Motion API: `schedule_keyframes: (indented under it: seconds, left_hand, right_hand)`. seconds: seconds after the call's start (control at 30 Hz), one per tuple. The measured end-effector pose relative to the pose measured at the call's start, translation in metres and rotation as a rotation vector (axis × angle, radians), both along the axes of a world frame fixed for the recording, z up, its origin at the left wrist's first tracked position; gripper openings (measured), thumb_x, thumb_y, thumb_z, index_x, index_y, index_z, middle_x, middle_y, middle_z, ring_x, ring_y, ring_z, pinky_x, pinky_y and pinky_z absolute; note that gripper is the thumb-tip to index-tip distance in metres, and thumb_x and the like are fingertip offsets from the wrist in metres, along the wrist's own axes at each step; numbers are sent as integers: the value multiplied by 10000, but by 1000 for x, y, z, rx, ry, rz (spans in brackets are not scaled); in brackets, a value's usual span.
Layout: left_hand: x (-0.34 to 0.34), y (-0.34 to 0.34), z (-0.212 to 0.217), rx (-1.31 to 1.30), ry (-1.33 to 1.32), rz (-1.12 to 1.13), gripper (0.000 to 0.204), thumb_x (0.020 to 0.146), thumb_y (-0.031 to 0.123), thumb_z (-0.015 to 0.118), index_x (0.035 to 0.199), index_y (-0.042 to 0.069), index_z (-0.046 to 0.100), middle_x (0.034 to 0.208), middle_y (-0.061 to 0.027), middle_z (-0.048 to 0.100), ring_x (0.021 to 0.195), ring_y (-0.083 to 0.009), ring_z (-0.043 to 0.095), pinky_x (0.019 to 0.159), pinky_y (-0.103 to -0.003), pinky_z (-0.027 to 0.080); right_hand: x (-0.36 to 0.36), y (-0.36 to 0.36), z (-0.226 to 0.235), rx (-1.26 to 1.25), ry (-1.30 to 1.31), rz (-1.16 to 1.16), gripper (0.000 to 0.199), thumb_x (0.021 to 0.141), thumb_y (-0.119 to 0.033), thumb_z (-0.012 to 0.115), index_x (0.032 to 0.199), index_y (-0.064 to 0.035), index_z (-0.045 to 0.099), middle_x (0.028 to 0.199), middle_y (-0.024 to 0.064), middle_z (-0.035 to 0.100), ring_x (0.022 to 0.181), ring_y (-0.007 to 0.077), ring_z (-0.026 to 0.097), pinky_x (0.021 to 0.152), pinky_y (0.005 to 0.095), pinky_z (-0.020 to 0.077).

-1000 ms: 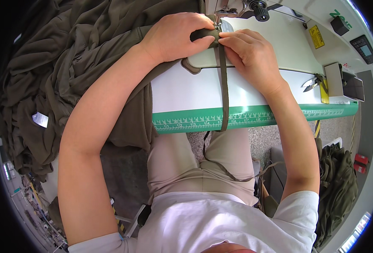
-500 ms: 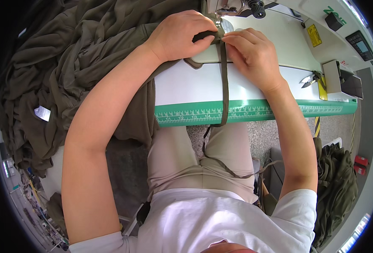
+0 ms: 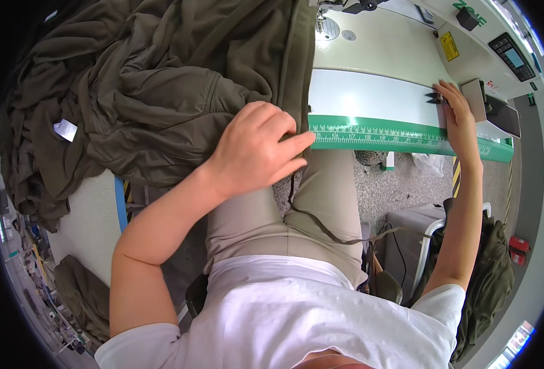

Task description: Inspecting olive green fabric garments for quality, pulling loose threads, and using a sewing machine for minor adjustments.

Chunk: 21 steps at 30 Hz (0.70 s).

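Note:
A large dark olive garment [image 3: 161, 92] lies bunched over the left of the sewing table, its straight edge running down from the sewing machine's needle area [image 3: 326, 27]. My left hand [image 3: 260, 147] is closed on that edge at the table's front, thumb and forefinger pointing right. A narrow olive strip [image 3: 321, 226] hangs below it and trails across my lap to the right. On the right, my right hand [image 3: 460, 117] closes round small dark thread snips [image 3: 434, 98], whose blades stick out to the left; the handles are hidden under the fingers.
A green ruler strip [image 3: 383, 135] lines the table's front edge. An open box [image 3: 493, 111] stands right of my right hand, below the machine's control panel [image 3: 512, 56]. More olive fabric [image 3: 490, 264] hangs at the lower right beside a grey bin [image 3: 413, 221].
Both hands have left the needle area. My left hand has come toward me with the garment's edge, drawing fabric over the table; my right hand has moved right onto the snips.

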State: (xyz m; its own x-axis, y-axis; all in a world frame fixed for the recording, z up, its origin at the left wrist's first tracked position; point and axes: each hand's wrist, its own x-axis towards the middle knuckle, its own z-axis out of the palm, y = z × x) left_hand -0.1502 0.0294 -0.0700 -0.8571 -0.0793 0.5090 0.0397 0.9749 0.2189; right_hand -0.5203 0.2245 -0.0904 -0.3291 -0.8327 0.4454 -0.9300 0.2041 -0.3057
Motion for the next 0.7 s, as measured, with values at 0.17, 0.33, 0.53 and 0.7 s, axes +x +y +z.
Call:
schedule_keyframes:
  seconds: [0.17, 0.33, 0.53, 0.7]
  left_hand:
    - [5, 26, -23, -29, 123, 18, 172, 770, 82, 721, 941, 99, 715, 762, -13, 565, 818, -191, 585, 891, -394, 498]
    - [15, 39, -29, -32, 119, 37, 157, 781, 67, 711, 933, 108, 717, 725, 1, 562, 793, -185, 590, 913, -396, 492]
    - [16, 45, -33, 21, 160, 85, 149, 786, 79, 717, 933, 106, 723, 787, 14, 644, 821, -170, 617, 945, -413, 478]
    - [15, 46, -32, 2, 172, 103, 138, 799, 90, 722, 936, 104, 738, 864, 20, 693, 855, -165, 630, 958, -414, 471]
  right_hand:
    - [-1, -6, 4, 90, 158, 6, 230, 963, -41, 561, 1166, -46, 669, 1211, 127, 691, 1160, 356, 611, 1124, 456, 392]
    - [-6, -7, -3, -36, 312, -16, 192, 957, -17, 579, 1132, -22, 657, 1186, 128, 698, 1084, 339, 631, 1008, 396, 461]
    - [95, -21, 2, -170, -32, 102, 151, 911, -87, 657, 1060, -71, 641, 930, 93, 686, 781, 310, 667, 681, 400, 527]
    - [176, -22, 10, 18, -44, 346, 215, 881, -130, 722, 1040, -26, 621, 849, 121, 635, 680, 295, 631, 601, 377, 499]
